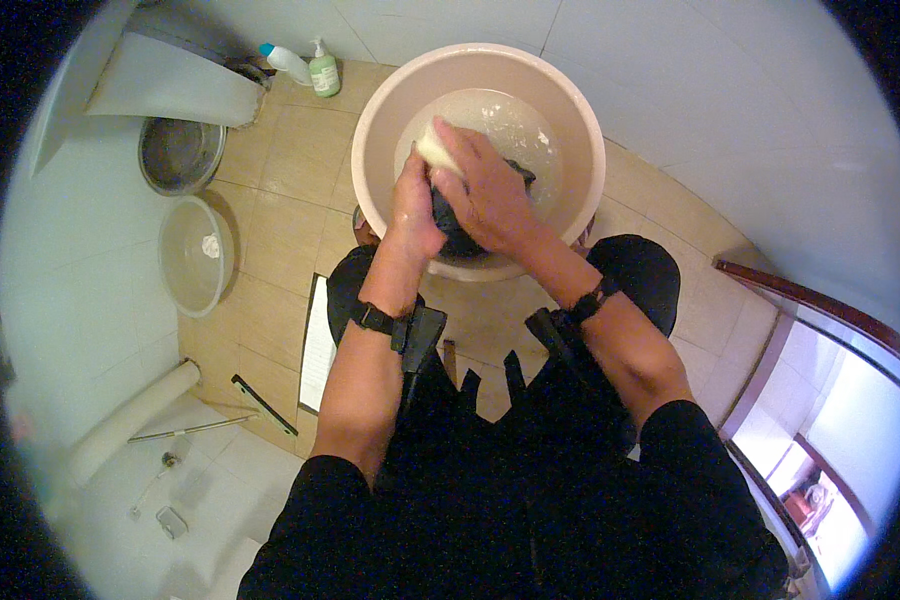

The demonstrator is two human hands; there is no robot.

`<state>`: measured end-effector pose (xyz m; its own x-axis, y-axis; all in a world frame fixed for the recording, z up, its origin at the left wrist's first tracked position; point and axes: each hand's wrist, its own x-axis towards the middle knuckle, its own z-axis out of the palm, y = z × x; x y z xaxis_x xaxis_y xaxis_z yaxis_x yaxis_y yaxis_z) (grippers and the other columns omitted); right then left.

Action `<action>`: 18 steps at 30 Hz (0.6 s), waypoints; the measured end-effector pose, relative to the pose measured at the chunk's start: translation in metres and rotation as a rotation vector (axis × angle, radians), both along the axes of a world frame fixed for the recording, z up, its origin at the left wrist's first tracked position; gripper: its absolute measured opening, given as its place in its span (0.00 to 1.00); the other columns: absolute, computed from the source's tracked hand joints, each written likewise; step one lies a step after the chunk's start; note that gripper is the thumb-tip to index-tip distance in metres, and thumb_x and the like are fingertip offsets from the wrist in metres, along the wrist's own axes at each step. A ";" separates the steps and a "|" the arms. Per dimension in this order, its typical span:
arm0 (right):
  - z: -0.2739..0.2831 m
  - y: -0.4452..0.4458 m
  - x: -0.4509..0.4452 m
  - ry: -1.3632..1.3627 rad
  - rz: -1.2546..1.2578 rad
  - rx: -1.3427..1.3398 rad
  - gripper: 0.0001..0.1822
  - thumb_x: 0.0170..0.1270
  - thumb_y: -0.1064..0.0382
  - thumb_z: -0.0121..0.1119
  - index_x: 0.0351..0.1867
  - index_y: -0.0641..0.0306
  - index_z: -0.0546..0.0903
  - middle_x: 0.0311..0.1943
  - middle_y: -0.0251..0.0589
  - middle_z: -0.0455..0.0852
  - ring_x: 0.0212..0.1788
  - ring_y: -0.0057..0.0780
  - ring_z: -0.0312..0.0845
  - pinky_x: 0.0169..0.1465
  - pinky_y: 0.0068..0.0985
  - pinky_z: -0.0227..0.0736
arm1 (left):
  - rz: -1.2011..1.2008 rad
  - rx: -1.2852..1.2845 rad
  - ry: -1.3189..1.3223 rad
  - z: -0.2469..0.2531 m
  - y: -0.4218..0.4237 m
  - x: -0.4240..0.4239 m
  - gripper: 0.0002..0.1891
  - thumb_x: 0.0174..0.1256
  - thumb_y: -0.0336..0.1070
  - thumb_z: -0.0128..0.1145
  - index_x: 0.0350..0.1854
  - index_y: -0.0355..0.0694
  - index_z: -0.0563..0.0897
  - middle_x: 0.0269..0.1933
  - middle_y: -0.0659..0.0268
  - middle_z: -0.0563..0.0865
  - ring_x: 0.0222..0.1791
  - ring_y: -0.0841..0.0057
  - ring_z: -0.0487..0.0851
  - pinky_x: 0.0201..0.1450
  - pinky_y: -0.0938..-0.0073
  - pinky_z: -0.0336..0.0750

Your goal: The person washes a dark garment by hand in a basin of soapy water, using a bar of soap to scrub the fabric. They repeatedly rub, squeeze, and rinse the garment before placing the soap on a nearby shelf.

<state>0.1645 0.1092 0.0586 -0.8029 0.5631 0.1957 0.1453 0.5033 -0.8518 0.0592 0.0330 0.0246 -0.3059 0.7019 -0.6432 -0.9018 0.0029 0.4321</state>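
Over a pale pink plastic basin, my two hands come together. A pale yellow bar, likely soap, is gripped by my right hand, fingers over its far side and thumb on the near side. Against the bar's left edge rests my left hand; its fingers are mostly hidden, so what they grip does not show. Dark wet cloth lies below and between the hands, with another bit of it showing right of the right hand. Cloudy water with some suds covers the basin's bottom.
Behind the basin's left stand a green pump bottle and a white bottle with a teal cap. A metal basin and a whitish basin sit at the left wall. Nearer are a floor squeegee and a black-edged white panel.
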 end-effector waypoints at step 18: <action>-0.014 0.015 -0.007 -0.032 -0.143 -0.076 0.32 0.72 0.53 0.54 0.73 0.63 0.65 0.65 0.61 0.74 0.66 0.57 0.70 0.68 0.41 0.65 | -0.103 -0.042 0.093 -0.005 0.001 0.016 0.21 0.77 0.50 0.46 0.59 0.39 0.78 0.52 0.58 0.87 0.50 0.65 0.86 0.56 0.60 0.82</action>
<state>0.1579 0.1241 0.0444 -0.7183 0.6846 0.1243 0.2383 0.4098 -0.8805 0.0747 0.0337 0.0198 -0.2934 0.7061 -0.6445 -0.8518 0.1131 0.5116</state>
